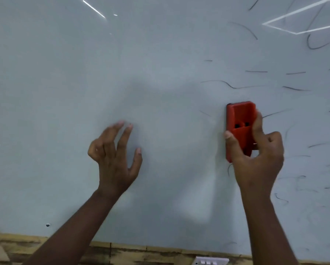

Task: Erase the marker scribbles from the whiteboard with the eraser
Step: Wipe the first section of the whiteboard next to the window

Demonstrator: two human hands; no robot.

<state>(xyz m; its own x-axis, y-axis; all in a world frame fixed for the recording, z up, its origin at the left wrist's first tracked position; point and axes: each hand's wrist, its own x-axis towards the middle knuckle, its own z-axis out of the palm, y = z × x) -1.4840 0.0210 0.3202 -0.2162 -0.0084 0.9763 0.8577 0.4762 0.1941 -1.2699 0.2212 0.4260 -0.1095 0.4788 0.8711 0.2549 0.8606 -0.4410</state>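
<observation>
Head view shows the right hand gripping the red eraser upright and flat against the whiteboard at centre right of the frame, among black marker scribbles on the right side, while the left hand hovers at centre, fingers spread and loosely curled, holding nothing.

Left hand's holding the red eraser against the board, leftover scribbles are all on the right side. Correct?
Not quite: the head view shows the right hand gripping the red eraser against the whiteboard. The left hand holds nothing, fingers spread. The remaining scribbles are indeed on the right side.
</observation>
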